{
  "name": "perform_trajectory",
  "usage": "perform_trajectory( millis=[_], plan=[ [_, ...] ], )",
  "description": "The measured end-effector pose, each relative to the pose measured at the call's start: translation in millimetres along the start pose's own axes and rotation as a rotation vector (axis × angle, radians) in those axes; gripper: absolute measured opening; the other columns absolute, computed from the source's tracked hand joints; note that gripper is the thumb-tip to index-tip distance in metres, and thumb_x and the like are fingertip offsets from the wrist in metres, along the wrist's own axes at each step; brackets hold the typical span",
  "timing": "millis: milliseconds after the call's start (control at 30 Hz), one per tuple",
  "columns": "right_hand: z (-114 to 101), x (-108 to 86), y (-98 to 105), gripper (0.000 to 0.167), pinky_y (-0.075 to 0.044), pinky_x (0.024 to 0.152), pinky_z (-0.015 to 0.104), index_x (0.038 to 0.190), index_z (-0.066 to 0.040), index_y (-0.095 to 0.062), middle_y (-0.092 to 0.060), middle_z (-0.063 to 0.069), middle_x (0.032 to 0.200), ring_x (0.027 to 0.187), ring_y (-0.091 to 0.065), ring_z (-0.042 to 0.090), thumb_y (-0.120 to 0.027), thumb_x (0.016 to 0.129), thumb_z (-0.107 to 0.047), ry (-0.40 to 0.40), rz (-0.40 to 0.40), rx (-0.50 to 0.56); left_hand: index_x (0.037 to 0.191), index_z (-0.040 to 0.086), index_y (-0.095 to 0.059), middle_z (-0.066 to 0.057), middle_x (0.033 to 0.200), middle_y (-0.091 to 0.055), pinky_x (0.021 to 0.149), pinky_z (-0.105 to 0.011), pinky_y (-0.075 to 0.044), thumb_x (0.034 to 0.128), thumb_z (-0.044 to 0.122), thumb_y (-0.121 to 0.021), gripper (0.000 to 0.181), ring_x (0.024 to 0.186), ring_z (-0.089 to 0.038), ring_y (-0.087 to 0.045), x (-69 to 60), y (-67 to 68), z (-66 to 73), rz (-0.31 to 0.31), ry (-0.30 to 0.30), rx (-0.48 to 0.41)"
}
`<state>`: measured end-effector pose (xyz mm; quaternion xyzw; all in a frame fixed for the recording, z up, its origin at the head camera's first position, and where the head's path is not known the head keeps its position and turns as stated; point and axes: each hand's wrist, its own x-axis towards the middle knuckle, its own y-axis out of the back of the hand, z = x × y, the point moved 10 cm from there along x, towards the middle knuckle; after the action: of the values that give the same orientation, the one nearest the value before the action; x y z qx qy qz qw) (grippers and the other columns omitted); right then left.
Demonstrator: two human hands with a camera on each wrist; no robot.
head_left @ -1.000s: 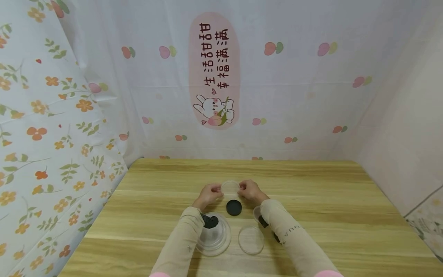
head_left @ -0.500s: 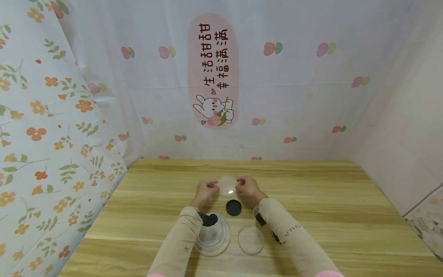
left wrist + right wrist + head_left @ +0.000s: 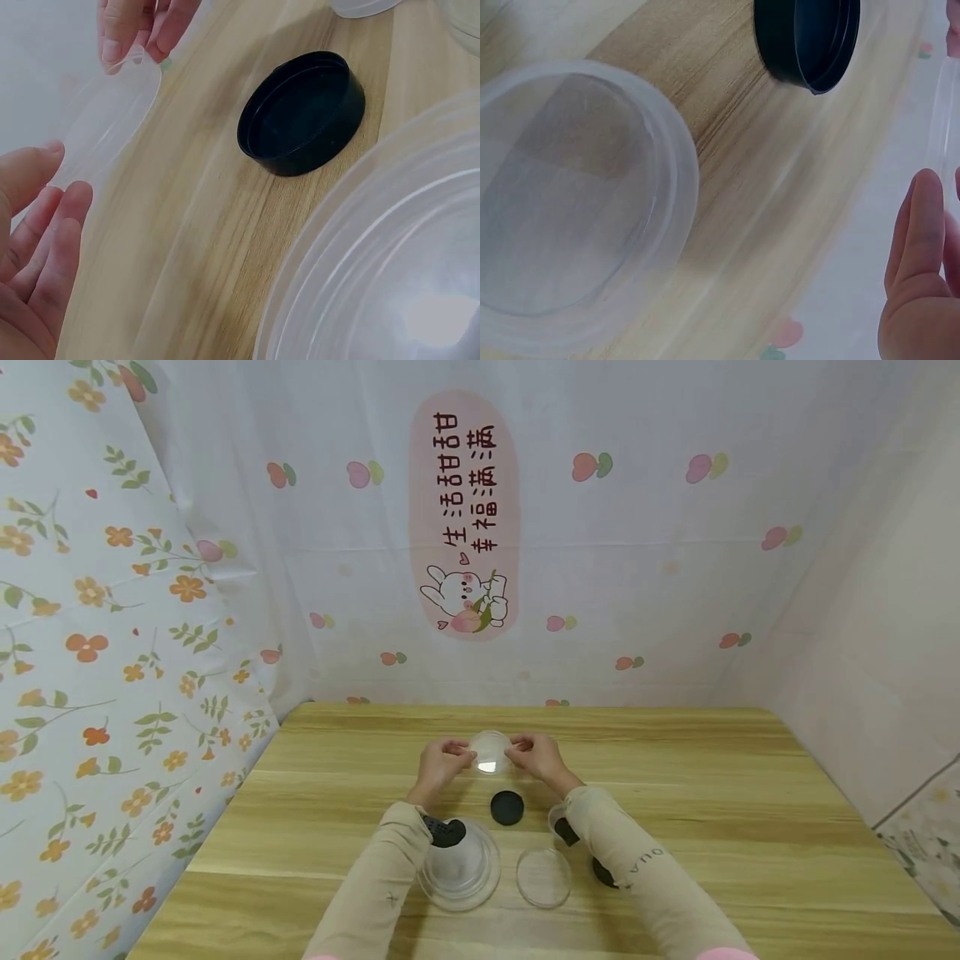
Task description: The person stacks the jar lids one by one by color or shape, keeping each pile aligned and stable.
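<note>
A clear round plastic lid point(image 3: 490, 750) is held up above the far half of the table, tilted so it catches a light reflection. My left hand point(image 3: 442, 767) pinches its left edge between thumb and fingers; my right hand point(image 3: 537, 759) pinches the opposite edge. In the left wrist view, the lid point(image 3: 112, 116) is seen from its side, with fingers of both hands on its rim. Just nearer than the hands, a black round lid point(image 3: 507, 807) lies on the table, hollow side up. The right wrist view shows only part of my right hand point(image 3: 922, 277).
Below my left forearm stands a translucent plastic container with wide round rims point(image 3: 480, 889). A clear round disc point(image 3: 543, 878) lies right of it. A small clear round container point(image 3: 556, 815) and a dark round thing point(image 3: 603, 872) are partly covered by the right sleeve.
Both hands have moved the clear lid a little farther away and slightly left. Its tilt has changed, and a bright reflection now shows on it. The things on the table have stayed put.
</note>
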<state>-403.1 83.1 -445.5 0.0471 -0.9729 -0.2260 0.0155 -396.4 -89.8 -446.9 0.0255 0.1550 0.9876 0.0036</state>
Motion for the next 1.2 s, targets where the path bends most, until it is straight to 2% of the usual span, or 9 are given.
perform_trajectory(
  millis=[267,467,600,700,867,1067,1200],
  plan=[
    [-8,-5.8,2,0.015,-0.051,0.058,0.028,0.089,0.006,-0.062,-0.058,0.010,0.075,0.061,-0.057,0.014,-0.065,0.079,-0.005,0.034,0.055,0.025,0.094,0.000,-0.062,-0.008,0.078,-0.060,0.064,-0.038,-0.051,0.0766,0.013,-0.069,0.023,0.064,-0.019,-0.064,-6.5,3.9,6.1,-0.016,0.003,0.017],
    [-19,-12.7,4,0.009,-0.050,0.051,0.024,0.076,0.004,-0.060,-0.057,0.008,0.066,0.053,-0.055,0.012,-0.066,0.077,-0.003,0.103,0.084,-0.013,0.091,-0.002,-0.062,-0.008,0.075,-0.060,0.048,-0.026,-0.048,0.0760,0.010,-0.069,0.020,0.057,-0.020,-0.063,-14.1,7.5,13.4,-0.011,-0.039,0.054],
    [-22,-18.5,-2,0.007,-0.050,0.051,0.024,0.074,0.004,-0.057,-0.055,0.008,0.064,0.053,-0.054,0.011,-0.064,0.076,0.002,0.131,0.026,-0.001,0.093,-0.005,-0.060,-0.010,0.075,-0.060,0.044,-0.021,-0.045,0.0758,0.003,-0.066,0.020,0.056,-0.022,-0.063,-20.6,5.2,15.3,-0.064,-0.062,0.092],
    [-24,-24.1,-7,0.006,-0.050,0.052,0.023,0.075,0.005,-0.056,-0.054,0.008,0.066,0.055,-0.053,0.011,-0.062,0.074,0.005,0.150,-0.042,-0.004,0.095,-0.008,-0.058,-0.011,0.076,-0.058,0.045,-0.024,-0.047,0.0749,-0.001,-0.064,0.022,0.056,-0.024,-0.063,-26.9,2.2,16.6,-0.126,-0.089,0.108],
    [-30,-33.4,-11,0.008,-0.047,0.053,0.022,0.075,0.004,-0.057,-0.055,0.007,0.067,0.059,-0.052,0.013,-0.063,0.071,0.005,0.228,-0.093,-0.099,0.096,-0.006,-0.059,-0.009,0.076,-0.056,0.047,-0.027,-0.049,0.0735,-0.005,-0.063,0.023,0.054,-0.020,-0.062,-36.3,-2.1,17.6,-0.198,-0.122,0.130],
    [-27,-40.7,-16,0.009,-0.045,0.056,0.021,0.077,0.002,-0.058,-0.055,0.005,0.069,0.062,-0.051,0.013,-0.064,0.071,0.004,0.233,-0.124,-0.144,0.101,-0.003,-0.061,-0.008,0.076,-0.055,0.050,-0.028,-0.050,0.0727,-0.005,-0.061,0.029,0.053,-0.015,-0.060,-45.3,-4.1,17.6,-0.251,-0.129,0.166],
    [-32,-48.0,-24,0.013,-0.046,0.058,0.023,0.083,0.006,-0.059,-0.055,0.006,0.071,0.065,-0.051,0.013,-0.063,0.071,0.005,0.268,-0.155,-0.134,0.103,-0.003,-0.062,-0.005,0.073,-0.056,0.047,-0.022,-0.047,0.0695,-0.005,-0.060,0.034,0.051,-0.010,-0.055,-50.8,-2.8,19.4,-0.254,-0.174,0.256]
  ],
)
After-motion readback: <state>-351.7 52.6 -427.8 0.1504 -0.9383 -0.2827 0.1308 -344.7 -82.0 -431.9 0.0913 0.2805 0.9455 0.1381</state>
